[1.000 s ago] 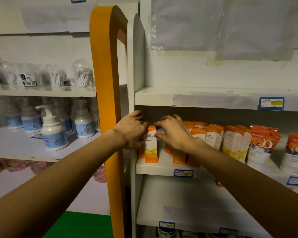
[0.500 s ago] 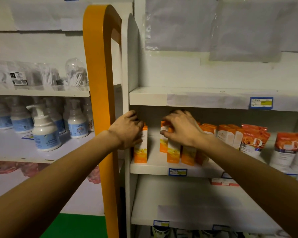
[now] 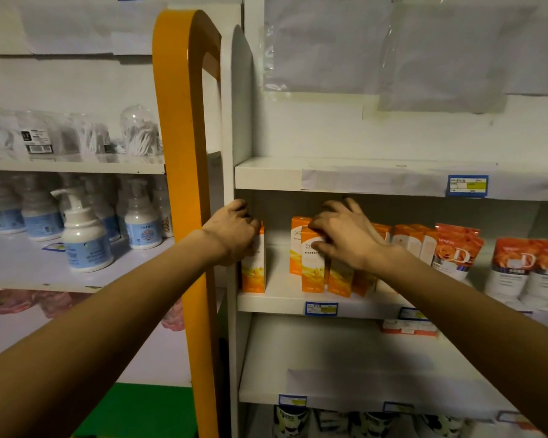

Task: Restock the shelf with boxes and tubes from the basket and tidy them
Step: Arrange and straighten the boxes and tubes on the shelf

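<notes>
Risk, left side: my left hand (image 3: pixel 231 232) holds the end orange box (image 3: pixel 253 263) near its top, against the shelf's side panel (image 3: pixel 241 121). It stands alone, apart from the others; a careless nudge up high would likely tip it off the middle shelf (image 3: pixel 276 303).

Risk, right side: the row of orange boxes (image 3: pixel 312 263) is crowded and uneven. Pushing the front one could topple its neighbours.

Pose: both arms reach forward. Left grip curled round the end box. Right hand (image 3: pixel 345 235) lies over the box tops, fingers bent, grip closed on the front one. Basket out of view.
</notes>
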### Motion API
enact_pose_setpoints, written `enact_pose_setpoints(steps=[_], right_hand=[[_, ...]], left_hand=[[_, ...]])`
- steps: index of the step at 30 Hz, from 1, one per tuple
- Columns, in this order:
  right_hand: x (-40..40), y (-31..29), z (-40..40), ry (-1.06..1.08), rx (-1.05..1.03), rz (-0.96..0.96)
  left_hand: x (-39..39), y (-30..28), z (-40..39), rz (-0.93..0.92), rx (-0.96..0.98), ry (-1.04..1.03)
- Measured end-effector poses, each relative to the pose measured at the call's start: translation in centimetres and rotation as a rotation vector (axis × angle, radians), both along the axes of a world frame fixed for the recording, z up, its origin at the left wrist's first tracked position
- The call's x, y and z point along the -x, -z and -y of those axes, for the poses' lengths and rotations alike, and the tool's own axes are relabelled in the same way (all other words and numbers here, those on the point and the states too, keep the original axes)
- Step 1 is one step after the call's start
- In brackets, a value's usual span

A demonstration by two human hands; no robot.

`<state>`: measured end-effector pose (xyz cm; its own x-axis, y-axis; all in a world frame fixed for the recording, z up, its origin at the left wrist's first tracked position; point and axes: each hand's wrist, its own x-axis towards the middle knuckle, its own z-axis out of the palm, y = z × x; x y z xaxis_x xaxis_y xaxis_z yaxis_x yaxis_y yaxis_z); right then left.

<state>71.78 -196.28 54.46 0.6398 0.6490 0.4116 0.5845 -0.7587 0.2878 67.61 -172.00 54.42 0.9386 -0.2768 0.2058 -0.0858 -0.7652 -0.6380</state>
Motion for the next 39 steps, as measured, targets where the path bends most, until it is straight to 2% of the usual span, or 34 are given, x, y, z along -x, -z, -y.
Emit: enact_pose_setpoints(steps=[11, 19, 23, 31, 39], right_hand=[[-0.5, -0.8, -2.6, -0.095, -0.149, -0.039], [-0.6, 0.8, -5.4, -0.120, -0.331, -0.257], [-0.7, 1.1, -6.1, -0.143, -0.420, -0.307], [-0.9, 1.4, -5.9, -0.173, -0.416, -0.310], [-0.9, -0.3, -2.1, -0.091, -0.364, -0.135]], left_hand=[[-0.2, -0.1, 0.2, -0.008, -0.005, -0.040], [0.3, -0.3, 0.3, 0.002, -0.013, -0.009], [0.1, -0.2, 0.1, -0.006, 0.024, -0.004], [0.1, 0.0, 0.2, 0.009, 0.089, 0.001], [0.0, -0.1, 1.1, 0.001, 0.197, -0.057]])
